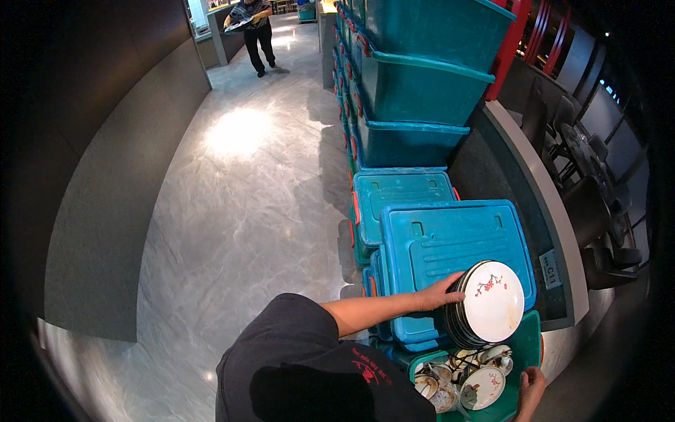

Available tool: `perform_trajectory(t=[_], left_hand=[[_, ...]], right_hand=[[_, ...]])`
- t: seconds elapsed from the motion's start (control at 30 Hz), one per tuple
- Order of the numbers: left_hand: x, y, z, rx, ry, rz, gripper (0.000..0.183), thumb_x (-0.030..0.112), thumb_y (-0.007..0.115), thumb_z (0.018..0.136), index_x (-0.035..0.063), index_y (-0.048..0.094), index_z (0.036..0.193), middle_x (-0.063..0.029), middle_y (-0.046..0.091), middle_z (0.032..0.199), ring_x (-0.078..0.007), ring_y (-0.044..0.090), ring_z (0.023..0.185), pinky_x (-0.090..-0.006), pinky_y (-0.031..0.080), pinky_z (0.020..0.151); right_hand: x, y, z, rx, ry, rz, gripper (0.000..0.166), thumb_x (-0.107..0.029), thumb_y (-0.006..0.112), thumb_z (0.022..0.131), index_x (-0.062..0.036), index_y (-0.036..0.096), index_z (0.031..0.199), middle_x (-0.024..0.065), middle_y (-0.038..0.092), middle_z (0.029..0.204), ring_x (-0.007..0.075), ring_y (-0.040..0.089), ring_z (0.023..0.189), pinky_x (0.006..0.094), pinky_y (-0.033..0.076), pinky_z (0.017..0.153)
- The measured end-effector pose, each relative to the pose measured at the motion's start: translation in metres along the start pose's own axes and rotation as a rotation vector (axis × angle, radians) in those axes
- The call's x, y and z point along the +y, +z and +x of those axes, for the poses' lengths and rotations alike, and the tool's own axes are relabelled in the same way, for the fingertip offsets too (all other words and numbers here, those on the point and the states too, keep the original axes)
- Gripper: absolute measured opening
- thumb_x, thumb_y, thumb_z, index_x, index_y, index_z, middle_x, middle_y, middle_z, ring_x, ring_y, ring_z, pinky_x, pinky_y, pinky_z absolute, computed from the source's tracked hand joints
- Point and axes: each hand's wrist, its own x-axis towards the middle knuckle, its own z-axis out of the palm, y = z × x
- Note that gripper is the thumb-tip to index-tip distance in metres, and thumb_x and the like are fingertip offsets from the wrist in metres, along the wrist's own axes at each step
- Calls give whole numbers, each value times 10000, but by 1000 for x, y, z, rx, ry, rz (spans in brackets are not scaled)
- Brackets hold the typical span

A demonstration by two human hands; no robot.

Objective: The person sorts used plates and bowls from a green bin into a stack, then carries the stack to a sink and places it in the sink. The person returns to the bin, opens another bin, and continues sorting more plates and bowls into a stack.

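My left hand grips a tall stack of round plates by its left edge. White, with a red blossom branch, the top plate has a faint stain near its lower rim. The stack is tilted over the front of a blue lidded bin and the open green bin below. In the green bin lie used dishes: a soiled blossom plate, several small bowls and dark chopsticks. At that bin's right rim is my right hand, fingers curled; whether they grip the rim cannot be made out.
Blue lids cover bins ahead. Beyond them rise tall stacks of teal bins with red handles. A low partition wall runs along the right, chairs behind it. Down the marble-look floor aisle, a person carries a tray.
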Motion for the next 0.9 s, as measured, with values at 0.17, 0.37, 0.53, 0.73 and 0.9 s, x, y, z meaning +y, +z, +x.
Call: perform_trajectory(t=[0.17,0.37,0.53,0.73,0.9], left_hand=[[12,0,1,-32,-15,-47,796,506,505,729,33,167,1272,-143,271,1260,-240,256,1165,-329,212,962],[9,1,1,-38,1,-14,816,528,500,721,34,162,1276,-143,249,1277,-238,231,1184,-333,194,971],[9,0,-2,-24,5,17,815,524,501,723,31,161,1276,-145,244,1280,-239,231,1184,-332,198,969],[12,0,-3,-9,-17,25,810,520,503,724,25,169,1272,-143,263,1270,-236,246,1174,-326,205,966],[8,0,-1,-11,-13,12,804,513,507,726,23,174,1269,-138,273,1265,-232,249,1172,-323,202,967]], right_hand=[[-44,13,28,171,-2,535,274,-149,477,805,-35,478,1055,115,538,957,186,521,827,270,413,679],[-80,97,80,12,-6,1811,523,-450,341,837,-74,342,1201,105,399,1187,222,390,1088,354,334,892],[-139,93,71,-11,172,1893,533,-460,230,856,-64,351,1191,111,401,1184,230,419,1057,349,350,875],[-121,107,77,-166,71,1792,564,-477,301,835,-36,365,1180,111,428,1168,228,451,1027,318,360,856],[-116,108,80,-235,110,1815,585,-494,308,826,-32,366,1180,109,425,1174,231,451,1027,318,362,854]])
